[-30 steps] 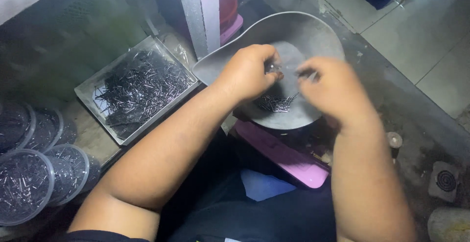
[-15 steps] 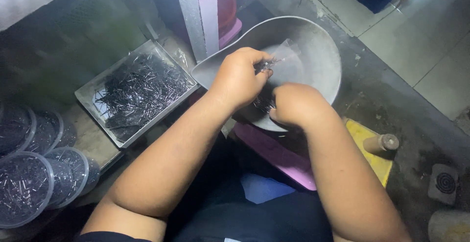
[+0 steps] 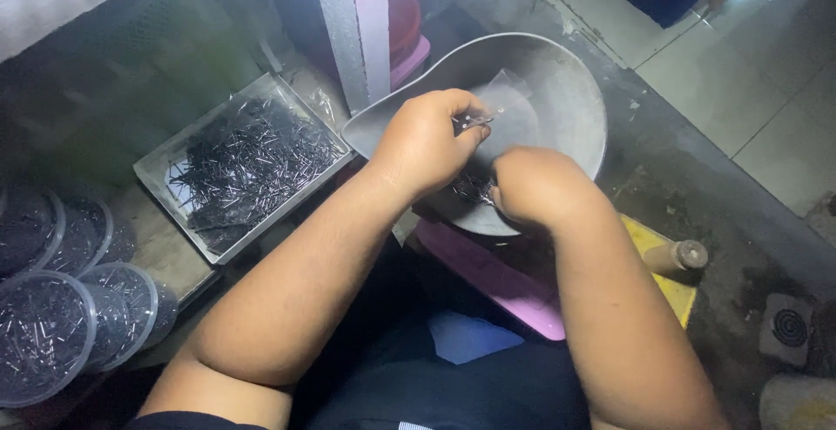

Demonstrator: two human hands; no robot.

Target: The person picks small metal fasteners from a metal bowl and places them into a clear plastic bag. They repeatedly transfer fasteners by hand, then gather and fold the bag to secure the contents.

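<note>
**Both hands busy over the metal pan**

Everything here sits around the grey metal pan (image 3: 557, 90), so I'll use that as the anchor; the left hand (image 3: 427, 138) hovers over its near side, fingers pinched shut on a small clear bag (image 3: 505, 99) with a few thin dark nails at the mouth; the right hand (image 3: 535, 188) is curled down at the pan's near rim, right on the little heap of nails (image 3: 470, 188), can't tell if it's actually gripping any. Left of the pan there's a flat tray of nails (image 3: 248, 164); further left, round clear tubs (image 3: 43, 334); just under the pan, a pink board (image 3: 496, 278).
</note>
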